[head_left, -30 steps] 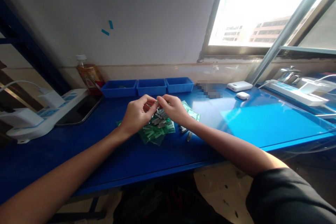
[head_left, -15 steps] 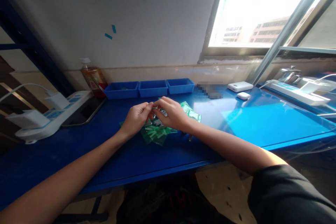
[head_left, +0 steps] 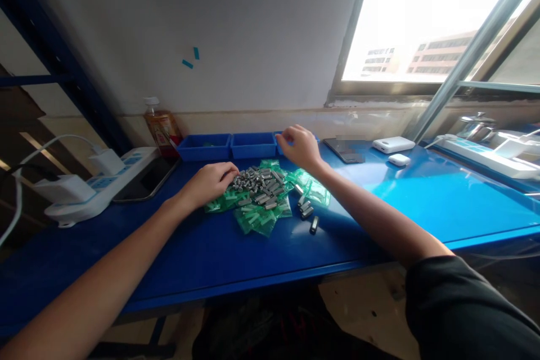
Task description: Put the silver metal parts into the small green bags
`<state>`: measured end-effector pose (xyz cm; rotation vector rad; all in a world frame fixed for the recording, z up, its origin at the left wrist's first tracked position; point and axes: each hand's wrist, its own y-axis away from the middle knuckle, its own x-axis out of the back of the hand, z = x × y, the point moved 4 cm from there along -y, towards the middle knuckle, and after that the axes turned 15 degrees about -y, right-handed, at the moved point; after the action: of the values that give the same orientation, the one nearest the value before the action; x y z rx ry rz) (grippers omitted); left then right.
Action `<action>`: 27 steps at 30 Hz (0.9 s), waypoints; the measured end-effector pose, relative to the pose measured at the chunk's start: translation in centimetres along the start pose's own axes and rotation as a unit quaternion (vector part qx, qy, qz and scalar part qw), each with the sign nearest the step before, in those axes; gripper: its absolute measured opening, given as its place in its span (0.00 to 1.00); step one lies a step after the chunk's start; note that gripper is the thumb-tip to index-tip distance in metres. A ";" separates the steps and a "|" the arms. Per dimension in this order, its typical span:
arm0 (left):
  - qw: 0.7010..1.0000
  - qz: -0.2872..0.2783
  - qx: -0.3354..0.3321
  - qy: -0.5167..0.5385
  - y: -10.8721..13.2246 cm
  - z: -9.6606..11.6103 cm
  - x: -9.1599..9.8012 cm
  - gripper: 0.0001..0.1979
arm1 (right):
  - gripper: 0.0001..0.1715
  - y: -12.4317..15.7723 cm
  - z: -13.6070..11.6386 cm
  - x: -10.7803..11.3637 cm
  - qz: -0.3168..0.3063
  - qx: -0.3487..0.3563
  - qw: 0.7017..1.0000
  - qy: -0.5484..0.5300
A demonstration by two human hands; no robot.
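Observation:
A heap of small grey metal pieces (head_left: 259, 184) lies on several green plastic bags (head_left: 257, 216) on the blue table (head_left: 236, 253). My left hand (head_left: 211, 181) rests at the heap's left edge, fingers curled onto the pieces; whether it grips one is hidden. My right hand (head_left: 300, 147) is raised over the rightmost of three blue trays (head_left: 278, 144), fingertips pinched together; what they hold is too small to see. A few loose metal pieces (head_left: 307, 212) lie to the right of the bags.
Two more blue trays (head_left: 228, 146) sit along the wall by a bottle (head_left: 162, 126). A white power strip with chargers (head_left: 90, 183) and a phone (head_left: 145, 183) lie at the left. A dark phone (head_left: 346, 149), white boxes (head_left: 390, 144) and another power strip (head_left: 476, 152) are at the right.
The two hands were together over the heap; now my right hand has moved back and right to the rightmost tray, and my left hand has dropped to the heap's left edge.

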<state>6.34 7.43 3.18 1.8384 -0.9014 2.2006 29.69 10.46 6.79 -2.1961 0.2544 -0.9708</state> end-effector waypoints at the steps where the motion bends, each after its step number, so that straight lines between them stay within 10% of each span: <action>1: 1.000 0.000 -0.001 -0.009 -0.1 -0.5 -0.3 0.16 | 0.17 -0.8 1.2 0.3 0.013 -0.031 0.999 0.024; 10: 0.996 -0.075 -0.045 -0.020 -0.1 -1.6 -1.7 0.17 | 0.18 3.5 2.1 -0.5 -0.150 -0.024 0.987 0.045; 27: 0.994 -0.100 -0.044 -0.003 0.4 0.7 -0.7 0.13 | 0.14 5.2 -2.9 -1.7 -0.201 0.080 0.975 -0.048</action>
<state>6.95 6.91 2.46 1.8103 -0.7637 2.0047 26.94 5.84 3.61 -2.1784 -0.3172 -1.0532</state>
